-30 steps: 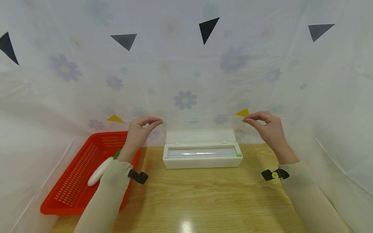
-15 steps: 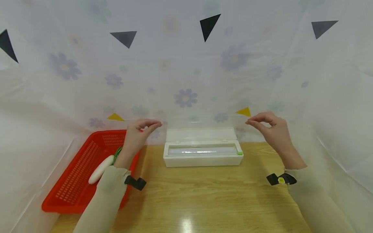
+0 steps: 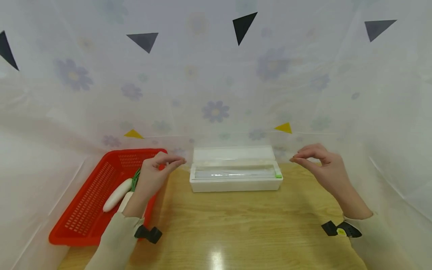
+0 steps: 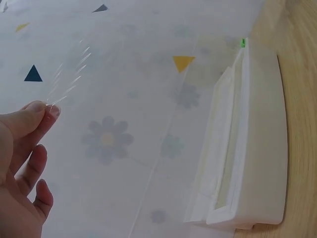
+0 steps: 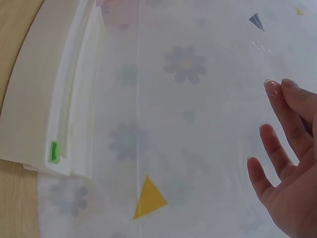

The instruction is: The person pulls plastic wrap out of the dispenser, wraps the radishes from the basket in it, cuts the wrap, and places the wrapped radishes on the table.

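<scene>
A sheet of clear cling film (image 4: pixel 74 79) shows as thin glints at the fingertips in the wrist views. My left hand (image 3: pixel 153 176) pinches one end between thumb and forefinger, level with the left end of the white cling film dispenser (image 3: pixel 236 185). Off the dispenser's right end, my right hand (image 3: pixel 327 168) pinches the other end the same way; its other fingers (image 5: pixel 277 148) are spread loosely. The dispenser's lid (image 3: pixel 233 153) stands raised at the back, and the film roll (image 3: pixel 219 174) lies inside. A green slider (image 5: pixel 54 152) sits at its right end.
At the left stands a red plastic basket (image 3: pixel 81 210) holding a white radish (image 3: pixel 118 195) with green leaves and another pale one (image 3: pixel 125 202), partly hidden by my left arm. A patterned white sheet (image 3: pixel 216 75) hangs behind the wooden table (image 3: pixel 243 228).
Both hands have come lower and nearer to me, still pinching the film. The right hand has also moved rightward, so the hands are farther apart. The dispenser and basket stay put.
</scene>
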Motion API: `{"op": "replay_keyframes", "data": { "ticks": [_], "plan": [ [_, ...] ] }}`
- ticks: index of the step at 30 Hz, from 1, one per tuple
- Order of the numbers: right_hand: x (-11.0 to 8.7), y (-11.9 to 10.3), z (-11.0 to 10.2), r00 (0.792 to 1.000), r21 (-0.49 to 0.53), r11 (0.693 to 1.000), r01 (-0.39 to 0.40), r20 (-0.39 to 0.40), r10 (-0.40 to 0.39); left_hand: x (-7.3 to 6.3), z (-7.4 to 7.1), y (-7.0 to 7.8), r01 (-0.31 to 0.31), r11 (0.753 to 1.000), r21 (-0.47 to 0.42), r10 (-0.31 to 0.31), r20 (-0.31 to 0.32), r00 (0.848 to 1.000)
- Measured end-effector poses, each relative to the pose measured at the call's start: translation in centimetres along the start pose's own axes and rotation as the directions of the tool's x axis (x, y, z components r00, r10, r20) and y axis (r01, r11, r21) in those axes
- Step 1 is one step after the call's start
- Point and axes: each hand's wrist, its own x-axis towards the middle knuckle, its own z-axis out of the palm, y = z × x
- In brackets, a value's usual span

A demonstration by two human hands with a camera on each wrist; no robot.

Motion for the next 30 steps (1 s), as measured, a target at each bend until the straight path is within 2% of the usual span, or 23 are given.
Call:
{"op": "replay_keyframes", "data": {
  "ticks": [5,9,12,15,19,25,30],
  "plan": [
    [-1.7,-0.4,-0.4,0.999,-0.016,0.999,0.029,0.026,-0.029,-1.3,0.1,0.1,-0.031,0.999,-0.009,0.031,0.024,0.999],
    [-3.2,-0.7,-0.7,0.997,-0.041,0.999,0.026,0.068,-0.023,-2.7,0.1,-0.2,-0.062,0.997,-0.04,0.065,0.072,0.995],
    [-4.6,-0.8,-0.9,0.994,-0.035,0.999,0.025,0.108,-0.021,-4.0,0.2,-0.5,-0.094,0.992,-0.08,0.103,0.125,0.987],
    [-6.0,-0.8,-1.1,0.988,0.003,0.998,0.055,0.141,-0.055,-5.1,0.3,-0.7,-0.114,0.986,-0.12,0.134,0.177,0.975],
    [-7.3,-0.5,-1.3,0.974,0.074,0.988,0.132,0.177,-0.144,-6.5,0.6,-0.9,-0.121,0.984,-0.129,0.148,0.217,0.965],
    [-9.3,-0.2,-0.9,0.946,0.182,0.964,0.196,0.224,-0.235,-8.2,1.1,-1.4,-0.083,0.988,-0.128,0.116,0.275,0.955],
    [-11.2,0.0,-0.2,0.932,0.17,0.965,0.199,0.271,-0.24,-9.6,1.7,-2.4,-0.114,0.987,-0.114,0.143,0.286,0.947]
  ]
}}
